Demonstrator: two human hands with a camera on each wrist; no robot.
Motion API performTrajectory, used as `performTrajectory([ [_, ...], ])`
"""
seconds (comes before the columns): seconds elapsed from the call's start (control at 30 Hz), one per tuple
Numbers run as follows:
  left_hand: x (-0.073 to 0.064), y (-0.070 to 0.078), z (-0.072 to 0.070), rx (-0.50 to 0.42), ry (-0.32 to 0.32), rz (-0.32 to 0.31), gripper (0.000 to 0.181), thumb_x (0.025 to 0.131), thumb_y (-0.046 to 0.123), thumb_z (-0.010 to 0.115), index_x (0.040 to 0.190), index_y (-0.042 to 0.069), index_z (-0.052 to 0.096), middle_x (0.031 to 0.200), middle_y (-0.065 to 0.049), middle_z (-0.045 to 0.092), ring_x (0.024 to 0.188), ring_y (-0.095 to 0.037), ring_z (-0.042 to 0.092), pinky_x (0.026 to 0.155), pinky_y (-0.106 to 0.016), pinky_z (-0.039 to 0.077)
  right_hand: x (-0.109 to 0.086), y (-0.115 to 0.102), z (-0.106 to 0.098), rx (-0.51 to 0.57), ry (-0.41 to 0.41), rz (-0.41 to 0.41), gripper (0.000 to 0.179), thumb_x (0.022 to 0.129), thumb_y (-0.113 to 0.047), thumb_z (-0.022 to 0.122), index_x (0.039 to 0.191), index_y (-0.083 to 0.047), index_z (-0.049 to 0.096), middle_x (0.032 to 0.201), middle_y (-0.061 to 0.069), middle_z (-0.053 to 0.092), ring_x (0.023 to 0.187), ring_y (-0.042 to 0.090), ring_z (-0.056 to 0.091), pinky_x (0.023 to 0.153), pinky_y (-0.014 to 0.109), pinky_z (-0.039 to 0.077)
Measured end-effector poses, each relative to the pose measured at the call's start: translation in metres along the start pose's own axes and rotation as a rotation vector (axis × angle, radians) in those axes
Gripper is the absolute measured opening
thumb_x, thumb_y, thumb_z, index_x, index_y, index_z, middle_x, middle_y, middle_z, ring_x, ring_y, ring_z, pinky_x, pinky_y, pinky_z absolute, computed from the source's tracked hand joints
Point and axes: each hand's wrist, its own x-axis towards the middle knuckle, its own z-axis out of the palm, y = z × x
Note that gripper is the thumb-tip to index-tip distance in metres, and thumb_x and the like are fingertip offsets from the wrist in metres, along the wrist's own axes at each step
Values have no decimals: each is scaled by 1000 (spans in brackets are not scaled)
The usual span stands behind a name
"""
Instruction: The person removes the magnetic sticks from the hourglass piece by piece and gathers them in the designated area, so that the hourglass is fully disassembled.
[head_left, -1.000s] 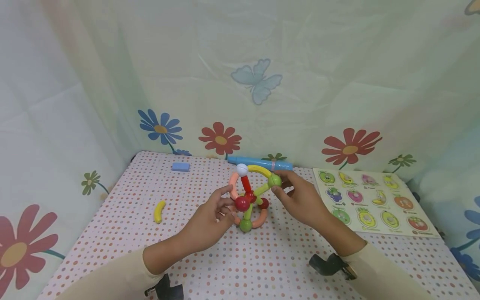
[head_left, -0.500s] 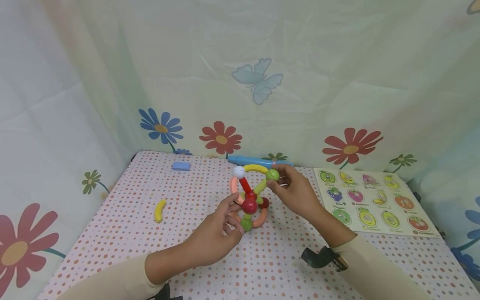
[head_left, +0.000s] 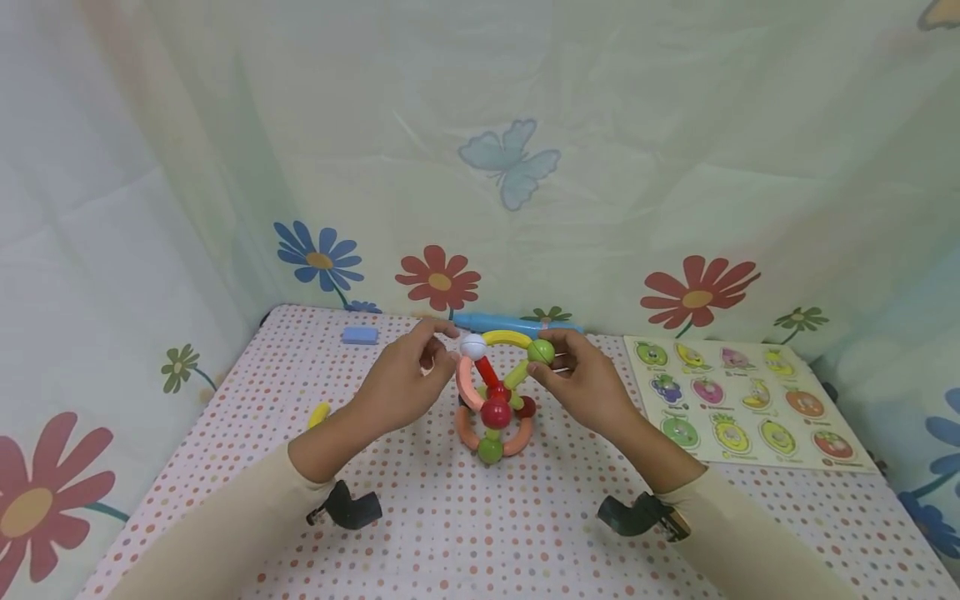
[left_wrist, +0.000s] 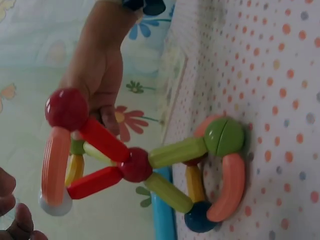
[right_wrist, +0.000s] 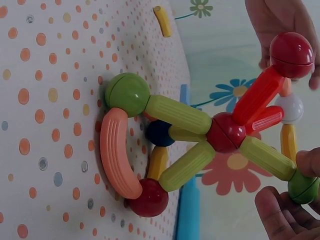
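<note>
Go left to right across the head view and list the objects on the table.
Yellow curved piece, partly hidden by the left arm → small blue block → ball-and-stick toy → fruit picture board. Left out: the blue tube, which spans the toy's place in the order.
</note>
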Motion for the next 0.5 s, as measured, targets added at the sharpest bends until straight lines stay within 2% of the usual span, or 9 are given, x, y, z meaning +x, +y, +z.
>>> performTrajectory([
  [0.07,12,-3,1,35,-61,24,30,100,17,66,130,14,61,108,-2,63,89,-19,58,69,-34,53,0,0,0,0,0,1,52,96,-13,74,141,-2,52,118,17,67,101,30,68,77,36,59],
  [0.13,22,-5,3,55,-151,36,32,101,20,66,132,15,62,122,-3,61,99,-20,59,74,-35,55,1,-1,1,1,3,3,52,96,-13,74,141,-2,52,118,17,67,101,30,68,77,36,59],
  [0.2,30,-6,4,47,-240,23,34,102,22,65,135,17,61,128,-2,60,102,-20,60,75,-35,55,1,-1,1,9,2,4,52,96,-13,74,141,-2,52,120,17,66,102,30,68,78,36,59],
  [0.33,41,-3,7,39,-366,-23,35,103,27,63,137,20,60,117,1,64,92,-18,62,71,-34,55,1,-1,2,34,-9,5,53,96,-13,74,142,-2,51,123,18,65,103,30,67,78,35,59],
  [0.5,53,2,10,58,-466,-54,30,102,29,62,132,22,61,103,3,67,83,-18,63,70,-35,53,1,1,1,60,-10,2,53,96,-12,74,143,-2,51,124,18,62,102,30,68,75,31,58],
])
